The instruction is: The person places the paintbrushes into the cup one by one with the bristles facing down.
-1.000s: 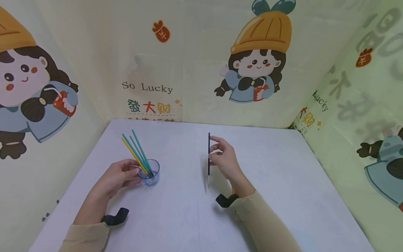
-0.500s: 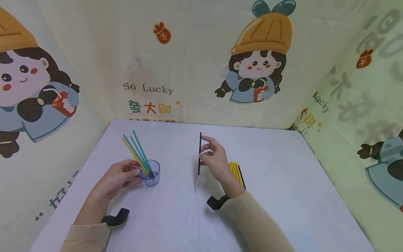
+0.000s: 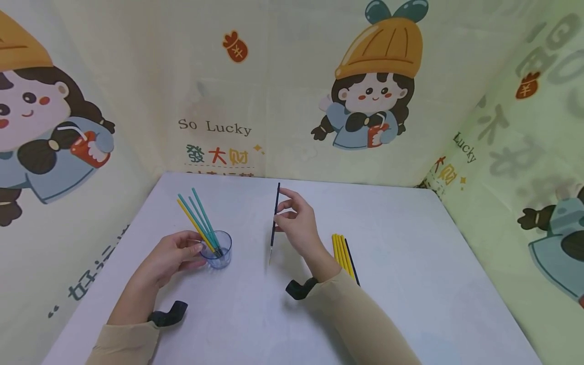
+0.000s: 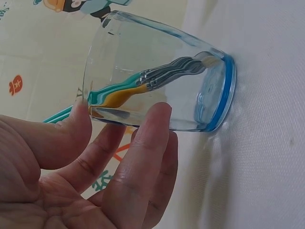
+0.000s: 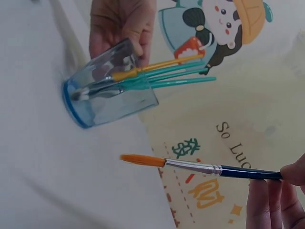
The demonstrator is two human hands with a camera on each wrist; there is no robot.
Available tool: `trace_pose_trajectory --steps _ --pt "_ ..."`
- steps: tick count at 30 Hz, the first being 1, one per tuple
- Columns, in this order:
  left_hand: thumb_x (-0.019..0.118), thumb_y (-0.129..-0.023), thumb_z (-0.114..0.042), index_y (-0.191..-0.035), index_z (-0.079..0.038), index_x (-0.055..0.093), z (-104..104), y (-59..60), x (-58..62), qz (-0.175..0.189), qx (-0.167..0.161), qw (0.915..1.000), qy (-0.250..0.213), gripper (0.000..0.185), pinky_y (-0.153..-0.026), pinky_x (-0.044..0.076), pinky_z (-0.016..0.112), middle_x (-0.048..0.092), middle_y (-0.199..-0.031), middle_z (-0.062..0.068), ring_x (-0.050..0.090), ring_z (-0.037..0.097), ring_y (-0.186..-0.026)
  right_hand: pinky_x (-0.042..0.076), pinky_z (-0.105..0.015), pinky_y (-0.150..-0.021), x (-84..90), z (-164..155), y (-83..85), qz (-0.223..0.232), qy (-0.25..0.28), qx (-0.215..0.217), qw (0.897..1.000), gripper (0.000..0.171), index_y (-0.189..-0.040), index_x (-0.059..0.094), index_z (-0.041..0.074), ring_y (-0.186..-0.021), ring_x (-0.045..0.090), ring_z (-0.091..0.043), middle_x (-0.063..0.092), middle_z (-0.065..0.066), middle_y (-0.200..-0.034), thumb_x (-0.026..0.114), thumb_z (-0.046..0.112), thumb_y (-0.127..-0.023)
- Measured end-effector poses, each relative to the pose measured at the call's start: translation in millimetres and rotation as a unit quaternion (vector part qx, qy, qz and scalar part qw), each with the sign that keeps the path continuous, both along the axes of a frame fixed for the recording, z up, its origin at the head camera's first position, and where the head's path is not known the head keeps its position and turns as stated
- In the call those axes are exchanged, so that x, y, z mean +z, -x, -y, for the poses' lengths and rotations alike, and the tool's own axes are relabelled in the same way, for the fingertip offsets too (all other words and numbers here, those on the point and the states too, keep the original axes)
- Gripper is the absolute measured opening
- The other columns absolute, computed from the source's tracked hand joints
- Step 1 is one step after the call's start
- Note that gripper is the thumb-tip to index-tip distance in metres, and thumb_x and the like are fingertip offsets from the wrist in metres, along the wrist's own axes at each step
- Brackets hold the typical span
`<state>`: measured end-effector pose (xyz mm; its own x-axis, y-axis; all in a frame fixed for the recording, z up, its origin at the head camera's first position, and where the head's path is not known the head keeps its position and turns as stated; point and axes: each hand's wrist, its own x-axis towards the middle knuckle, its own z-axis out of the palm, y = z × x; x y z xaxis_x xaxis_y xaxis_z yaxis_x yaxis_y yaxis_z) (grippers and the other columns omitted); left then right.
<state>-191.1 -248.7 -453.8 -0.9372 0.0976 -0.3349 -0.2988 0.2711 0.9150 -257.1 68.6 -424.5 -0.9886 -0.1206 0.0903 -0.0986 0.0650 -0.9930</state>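
Observation:
My left hand (image 3: 171,256) holds the side of a clear, blue-based cup (image 3: 220,262) that stands on the table. In the left wrist view, the thumb touches its rim and fingers lie along its wall. Several paintbrushes (image 3: 201,218), teal and yellow, lean in the cup, bristles down. To the right of the cup, my right hand (image 3: 298,225) pinches a dark-handled paintbrush (image 3: 273,235) by its handle, above the table. Its orange bristles (image 5: 143,160) point downward, apart from the cup; the silver ferrule shows clearly in the right wrist view.
Several yellow-handled brushes (image 3: 341,248) and a black-handled one (image 3: 351,258) lie on the white table (image 3: 410,253), partly hidden by the right forearm. A printed cloth wall (image 3: 283,101) encloses the back and sides. A black wrist mount sits on each cuff.
My right hand has carried the dark paintbrush leftward toward the cup, and lately slightly up, tilting it a little. The yellow brushes have come into view. My left hand and the cup stay put.

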Motion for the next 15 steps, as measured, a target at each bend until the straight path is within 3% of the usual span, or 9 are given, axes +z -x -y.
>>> trace_pose_trajectory --steps 15 --pt "0.065 -0.108 -0.013 -0.145 0.006 0.056 1 1.8 1.0 0.003 0.004 1.0 0.004 0.042 -0.089 0.068 0.032 0.07 -0.12 0.016 0.076 0.015 -0.103 0.07 -0.039 -0.076 10.2 27 5.4 -0.032 0.074 0.011 0.997 0.064 -0.149 0.061 0.027 -0.081 0.071 -0.015 0.063 -0.004 -0.104 0.072 -0.006 -0.095"
